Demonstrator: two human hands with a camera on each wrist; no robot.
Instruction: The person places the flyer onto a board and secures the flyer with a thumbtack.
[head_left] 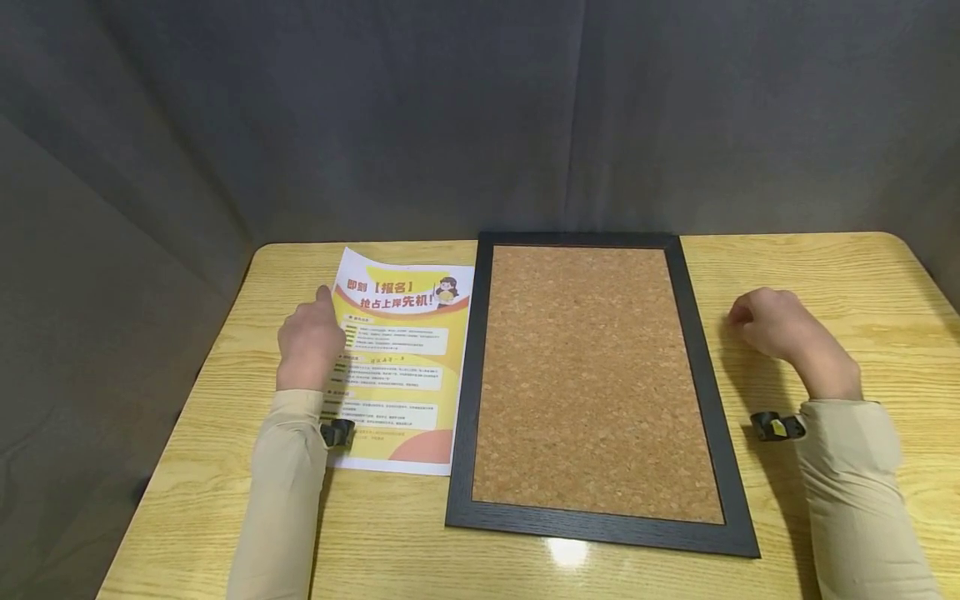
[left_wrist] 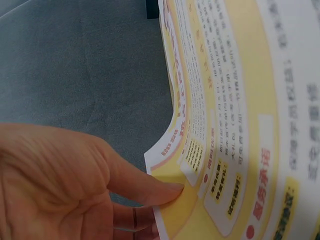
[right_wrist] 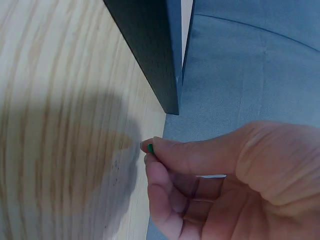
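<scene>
- Head view: the left hand (head_left: 311, 346) lies on the left edge of the flyer (head_left: 401, 367). The fingers point away from the person, toward the top left corner of the sheet. The flyer is flat on the desk (head_left: 825, 275), its long axis running away from the person, and the rest of the sheet spreads to the right of these fingers.
- The board (head_left: 592, 379) lies just right of the flyer, its long axis the same way. It is between the two hands.
- The right hand (head_left: 776, 325) rests on the desk right of the board, close to its frame but apart from it. Its fingers are curled.
- Left wrist view: the thumb (left_wrist: 150, 187) presses on top of the flyer's edge and other fingers are under it, so the hand pinches the sheet, which curves up.
- Right wrist view: the right thumb and forefinger are closed on a small green thing (right_wrist: 150, 148), maybe a pin; most of it is hidden. The board's corner is just beyond these fingertips.
- The left hand is nearer to the flyer; the right hand is nearer to the board.
</scene>
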